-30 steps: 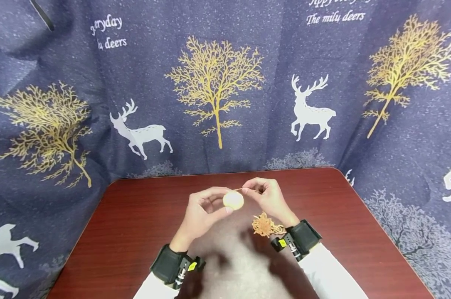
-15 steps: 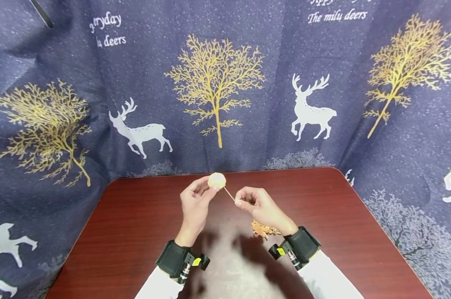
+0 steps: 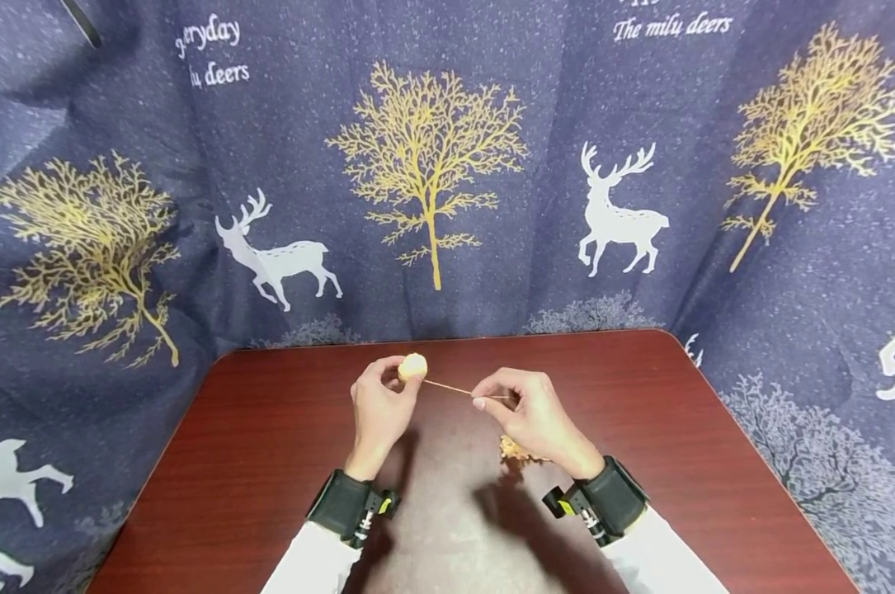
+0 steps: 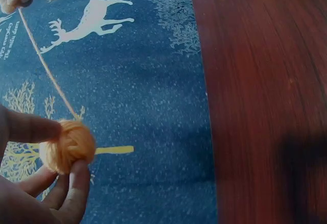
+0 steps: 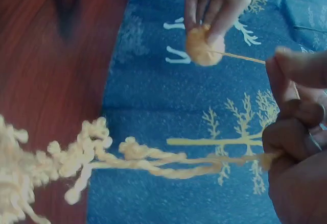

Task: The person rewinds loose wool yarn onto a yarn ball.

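A small pale-orange yarn ball point(image 3: 413, 366) is pinched between the thumb and fingers of my left hand point(image 3: 379, 412), above the table's far half. From it a taut strand point(image 3: 449, 387) runs to my right hand point(image 3: 536, 414), where thumb and forefinger pinch it. In the right wrist view, twisted lengths of loose yarn point(image 5: 153, 165) trail from the curled lower fingers of that same hand. They lead to a knobbly yarn tangle point(image 5: 20, 173). From the head, my right hand and wrist partly hide this tangle point(image 3: 515, 449).
The reddish-brown table point(image 3: 269, 462) has a glare patch in front of me. A dark blue curtain point(image 3: 447, 313) printed with deer and trees stands behind its far edge. Both wrists carry black straps with small cameras point(image 3: 562, 502).
My left hand has carried the yarn ball left and farther up in the head view. The strand between the hands is longer. My right hand first dipped, then shifted slightly right.
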`<action>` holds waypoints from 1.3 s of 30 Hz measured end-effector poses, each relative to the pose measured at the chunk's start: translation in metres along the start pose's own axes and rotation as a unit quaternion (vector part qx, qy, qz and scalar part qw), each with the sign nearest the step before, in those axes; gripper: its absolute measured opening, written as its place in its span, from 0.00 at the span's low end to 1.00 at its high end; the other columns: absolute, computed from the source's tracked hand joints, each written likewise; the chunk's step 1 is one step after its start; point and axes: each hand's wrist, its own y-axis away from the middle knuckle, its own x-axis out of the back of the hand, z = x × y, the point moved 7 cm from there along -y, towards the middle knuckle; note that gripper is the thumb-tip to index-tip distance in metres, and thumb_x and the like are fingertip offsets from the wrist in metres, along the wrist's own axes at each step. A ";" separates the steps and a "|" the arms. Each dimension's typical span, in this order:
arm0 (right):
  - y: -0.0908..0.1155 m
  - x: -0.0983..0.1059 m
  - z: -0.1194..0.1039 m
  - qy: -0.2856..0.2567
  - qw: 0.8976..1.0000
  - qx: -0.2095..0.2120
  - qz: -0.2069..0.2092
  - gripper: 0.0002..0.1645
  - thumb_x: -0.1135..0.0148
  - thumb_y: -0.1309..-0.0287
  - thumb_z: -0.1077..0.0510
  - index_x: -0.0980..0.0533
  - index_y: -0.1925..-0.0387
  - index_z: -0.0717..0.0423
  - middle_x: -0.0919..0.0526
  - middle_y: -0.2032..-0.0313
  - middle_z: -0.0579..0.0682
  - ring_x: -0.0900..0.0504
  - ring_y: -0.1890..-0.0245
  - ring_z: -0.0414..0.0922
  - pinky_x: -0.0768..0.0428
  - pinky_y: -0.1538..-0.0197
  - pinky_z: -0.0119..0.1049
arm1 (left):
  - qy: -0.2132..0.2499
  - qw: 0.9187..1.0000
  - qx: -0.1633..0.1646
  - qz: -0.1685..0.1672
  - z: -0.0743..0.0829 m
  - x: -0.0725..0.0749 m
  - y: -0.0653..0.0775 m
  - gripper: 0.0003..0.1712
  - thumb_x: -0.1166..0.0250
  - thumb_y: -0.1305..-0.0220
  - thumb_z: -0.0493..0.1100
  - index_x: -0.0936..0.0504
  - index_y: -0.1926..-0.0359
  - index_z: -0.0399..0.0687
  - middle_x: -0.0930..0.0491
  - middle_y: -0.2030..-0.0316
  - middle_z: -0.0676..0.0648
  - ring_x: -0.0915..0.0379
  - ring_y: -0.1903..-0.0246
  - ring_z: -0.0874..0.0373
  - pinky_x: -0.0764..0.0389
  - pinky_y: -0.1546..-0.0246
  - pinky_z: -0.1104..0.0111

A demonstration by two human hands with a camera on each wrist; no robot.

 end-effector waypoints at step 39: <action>0.001 -0.015 0.033 0.040 0.999 -0.020 0.031 0.04 0.31 0.38 0.64 0.19 0.67 0.53 0.22 0.76 0.39 0.30 0.81 0.35 0.30 0.79 0.29 | 0.515 0.799 0.065 -0.303 0.047 -0.019 0.019 0.25 0.40 0.35 0.24 0.26 0.37 0.33 0.17 0.48 0.46 0.21 0.50 0.57 0.19 0.47 0.68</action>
